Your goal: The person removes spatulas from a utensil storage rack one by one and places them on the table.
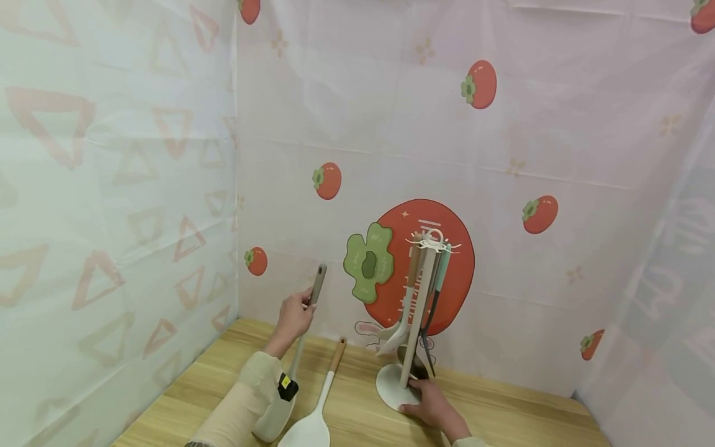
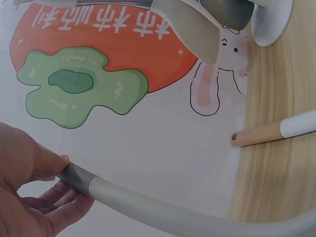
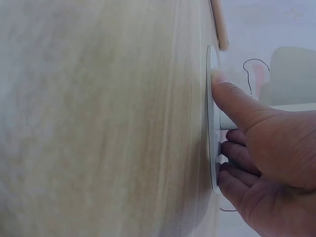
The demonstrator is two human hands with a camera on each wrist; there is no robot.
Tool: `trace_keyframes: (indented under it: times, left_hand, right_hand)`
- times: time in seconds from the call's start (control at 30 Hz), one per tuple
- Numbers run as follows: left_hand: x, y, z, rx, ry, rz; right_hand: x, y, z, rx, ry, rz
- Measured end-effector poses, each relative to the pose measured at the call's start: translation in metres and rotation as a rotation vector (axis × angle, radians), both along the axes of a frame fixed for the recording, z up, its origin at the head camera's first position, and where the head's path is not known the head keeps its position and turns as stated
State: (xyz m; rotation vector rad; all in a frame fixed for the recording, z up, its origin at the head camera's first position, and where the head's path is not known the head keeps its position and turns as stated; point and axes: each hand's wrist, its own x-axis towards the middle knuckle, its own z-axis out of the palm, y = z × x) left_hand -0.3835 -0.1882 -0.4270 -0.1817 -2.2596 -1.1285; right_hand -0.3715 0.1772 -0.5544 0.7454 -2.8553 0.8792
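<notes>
My left hand (image 1: 295,318) grips the grey handle of a spatula (image 2: 148,203) near its upper end. The spatula slants upright in the head view, its broad pale head low by the table and partly behind the sleeve. At the foot of a white utensil stand (image 1: 420,310), my right hand (image 1: 431,403) holds the base, thumb and fingers to either side of the pole. Several utensils hang from the stand's top ring, among them a white one with a brown handle (image 1: 414,266) and a dark one with a teal handle (image 1: 442,268).
A white turner (image 1: 313,428) with a brown handle lies on the wooden table (image 1: 357,403) between the hands. Behind the table hangs a printed cloth wall (image 1: 391,155) with persimmons. More cloth walls (image 1: 139,205) close off the left and right sides.
</notes>
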Motion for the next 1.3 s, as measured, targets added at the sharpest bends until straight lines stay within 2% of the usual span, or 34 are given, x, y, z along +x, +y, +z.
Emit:
trace_keyframes:
  times: [0.2, 0.6, 0.73, 1.1, 1.3]
  left_hand:
    - [0.000, -0.003, -0.003, -0.028, -0.014, 0.024]
    - [0.003, -0.007, -0.012, -0.055, -0.088, 0.023]
    - [0.004, -0.008, -0.014, -0.062, -0.089, 0.027]
    - [-0.005, -0.010, -0.028, -0.091, -0.127, 0.033]
    - [-0.004, -0.011, -0.031, -0.088, -0.136, 0.043]
  right_hand:
    - [0.000, 0.000, 0.002, 0.000, -0.010, 0.001]
    - [-0.001, 0.001, -0.001, -0.006, -0.002, 0.002]
    - [0.000, 0.000, 0.001, 0.000, -0.004, 0.005]
    - [0.003, -0.001, 0.001, 0.006, 0.029, 0.008]
    - [0.002, 0.000, 0.000, -0.005, 0.029, 0.012]
